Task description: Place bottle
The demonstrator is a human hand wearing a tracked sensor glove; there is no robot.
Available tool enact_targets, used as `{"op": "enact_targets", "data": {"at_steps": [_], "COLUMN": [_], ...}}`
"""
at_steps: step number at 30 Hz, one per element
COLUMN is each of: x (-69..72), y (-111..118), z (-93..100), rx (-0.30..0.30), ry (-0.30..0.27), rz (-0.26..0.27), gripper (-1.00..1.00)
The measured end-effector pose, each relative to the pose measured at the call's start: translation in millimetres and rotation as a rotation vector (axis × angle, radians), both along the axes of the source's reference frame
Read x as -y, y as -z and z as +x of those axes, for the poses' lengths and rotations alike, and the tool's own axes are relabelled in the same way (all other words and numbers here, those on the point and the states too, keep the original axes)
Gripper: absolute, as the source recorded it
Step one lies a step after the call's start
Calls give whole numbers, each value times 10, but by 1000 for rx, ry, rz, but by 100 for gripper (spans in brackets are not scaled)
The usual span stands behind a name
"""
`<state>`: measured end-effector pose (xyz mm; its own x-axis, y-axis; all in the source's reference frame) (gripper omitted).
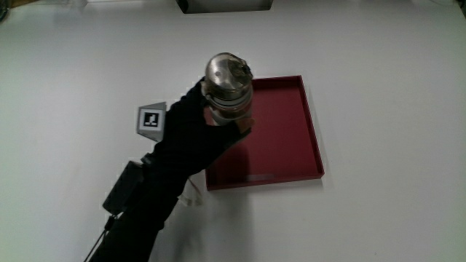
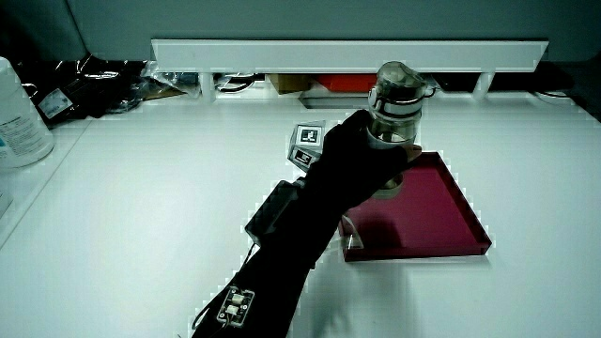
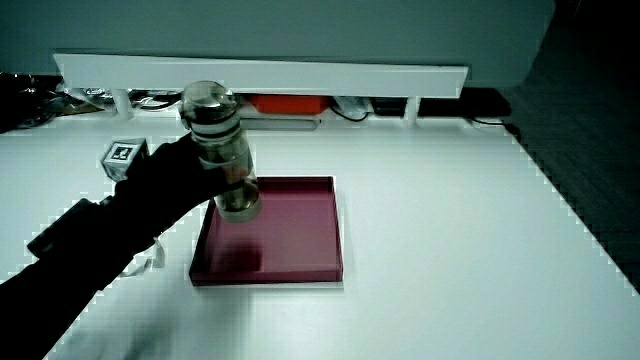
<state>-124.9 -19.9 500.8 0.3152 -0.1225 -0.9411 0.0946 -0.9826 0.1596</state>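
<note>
A clear bottle (image 1: 228,91) with a silver metal cap is held upright in the hand (image 1: 206,124), whose fingers wrap its body. The bottle hangs just above the dark red tray (image 1: 291,138), over the tray's edge nearest the hand. In both side views the bottle (image 2: 395,117) (image 3: 222,150) stands tall over the tray (image 2: 441,211) (image 3: 300,240), its base a little above the tray floor. The patterned cube (image 1: 151,120) sits on the back of the hand (image 2: 362,150) (image 3: 175,175).
A low white partition (image 2: 347,52) runs along the table's edge farthest from the person, with cables and an orange item under it. A large white container (image 2: 21,117) stands at the table's side edge. White table (image 1: 386,80) surrounds the tray.
</note>
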Motion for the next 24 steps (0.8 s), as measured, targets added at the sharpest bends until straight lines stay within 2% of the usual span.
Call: {"op": "enact_targets", "data": {"at_steps": [1, 2, 3, 4, 5, 8, 9, 10, 11, 14, 15, 17, 18, 19, 24], "x": [-8, -15, -20, -36, -49, -77, -80, -89, -91, -92, -99, -105, -93, -91, -105], "y": [-33, -62, -124, -133, -147, -210, -241, -249, -264, -336, -344, -389, -405, -381, -405], "z": [35, 62, 88, 112, 138, 189, 200, 205, 210, 205, 205, 187, 185, 192, 193], "rx": [-14, -3, -14, 25, 10, 22, 2, 24, 18, 22, 16, -5, 4, -1, -2], "ry": [-6, -19, -29, -32, -32, -38, -45, -39, -41, -40, -37, -22, -33, -36, -37], "rz": [-13, -33, -29, -67, -83, -140, -125, -156, -176, -165, -192, -196, -183, -208, -193], "gripper": [0, 0, 0, 0, 0, 0, 0, 0, 0, 0, 0, 0, 0, 0, 0]}}
